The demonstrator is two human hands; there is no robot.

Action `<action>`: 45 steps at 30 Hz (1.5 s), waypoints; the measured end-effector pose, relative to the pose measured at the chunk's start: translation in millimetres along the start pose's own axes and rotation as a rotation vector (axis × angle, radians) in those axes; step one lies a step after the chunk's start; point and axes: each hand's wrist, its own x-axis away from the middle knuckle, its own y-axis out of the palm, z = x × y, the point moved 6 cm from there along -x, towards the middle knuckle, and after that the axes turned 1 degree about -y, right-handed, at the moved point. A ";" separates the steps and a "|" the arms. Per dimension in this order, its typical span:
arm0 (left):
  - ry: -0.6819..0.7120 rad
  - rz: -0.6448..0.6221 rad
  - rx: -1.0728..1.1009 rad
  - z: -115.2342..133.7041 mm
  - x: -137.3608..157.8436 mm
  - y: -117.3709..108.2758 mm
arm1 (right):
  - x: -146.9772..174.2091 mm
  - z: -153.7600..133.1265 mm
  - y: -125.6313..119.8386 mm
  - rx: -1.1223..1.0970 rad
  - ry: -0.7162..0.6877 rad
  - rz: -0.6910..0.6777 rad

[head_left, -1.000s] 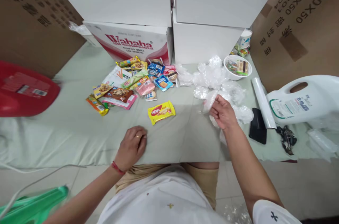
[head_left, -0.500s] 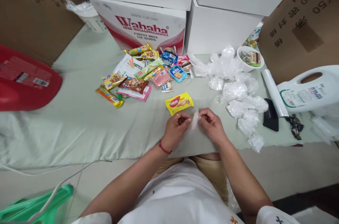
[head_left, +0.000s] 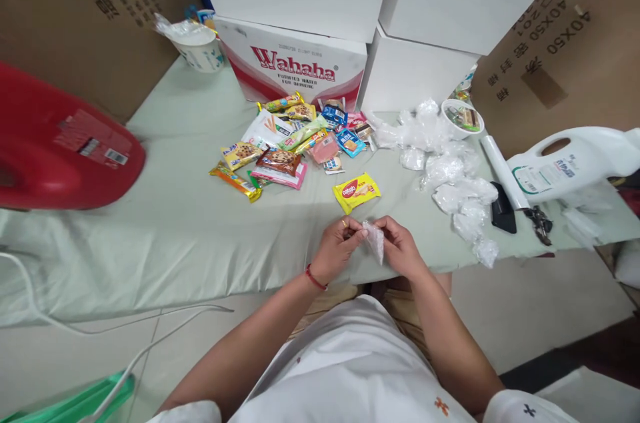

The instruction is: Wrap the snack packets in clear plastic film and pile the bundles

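A small crumpled piece of clear plastic [head_left: 375,242] is pinched between both hands above the table's front edge. My left hand [head_left: 339,246] is closed on its left side, a ring and a red cord showing on finger and wrist. On its right side my right hand [head_left: 399,246] grips it with bent fingers. Just beyond the hands lies a yellow Nabati wafer packet [head_left: 357,192], apart from them. Further off spreads a pile of wrapped snacks [head_left: 280,161]. To the right sit several crumpled clear plastic bundles [head_left: 444,171].
White boxes stand at the back, one a Wahaha carton [head_left: 295,66]. A red jug [head_left: 75,149] is at left. On the right are a tub of snacks [head_left: 463,119], a plastic roll [head_left: 505,173], a black phone [head_left: 503,208], keys [head_left: 540,225] and a white detergent bottle [head_left: 555,169].
The plastic between my hands has turned and now hangs lower, showing more of its surface. The camera view has shifted, so the tabletop objects sit differently in the frame.
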 end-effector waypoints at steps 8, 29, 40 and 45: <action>-0.079 -0.196 0.096 2.4 -15.5 -3.1 | 5.0 6.9 -7.8 -0.134 0.088 0.048; 0.134 -0.127 -0.158 12.7 -48.5 -20.8 | -1.4 -41.3 -5.6 0.389 -0.236 0.263; 0.039 -0.046 0.054 15.1 -54.1 -28.7 | 2.9 -22.6 -31.1 0.198 -0.099 0.394; 0.185 0.001 -0.152 27.2 -48.4 -29.9 | -17.6 -3.3 -10.3 -0.027 0.047 0.341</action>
